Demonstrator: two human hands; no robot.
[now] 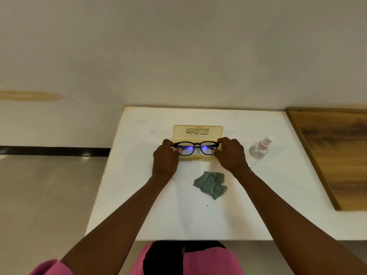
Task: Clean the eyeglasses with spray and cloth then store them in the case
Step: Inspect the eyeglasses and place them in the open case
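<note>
Both hands are at the open case (198, 131), each pinching one end of the eyeglasses (196, 148). The left hand (165, 158) closes thumb and fingers on the frame's left corner; the right hand (231, 154) does the same on the right corner. Neither hand holds anything else.

The eyeglasses span the gap between the two hands, their long axis running straight from one hand to the other, lenses facing back toward the person. They sit just over the yellow tray of the case, whose raised lid stands directly beyond the fingertips. The case's long axis lies parallel to the frame, so the glasses look lined up with the tray (whether they already rest in it or hover just above cannot be told from here). Whether the temples are folded is also hidden behind the frame front.

The crumpled cloth (211, 184) lies on the white table (151, 215) nearer the body than the right hand, just inside its wrist. The spray bottle (260, 147) stands off to the outer side of the right hand, clear of it.

Judging from this, the storing step is in hand: what remains is a short, level drop away from both hands together, then shutting the lid.
</note>
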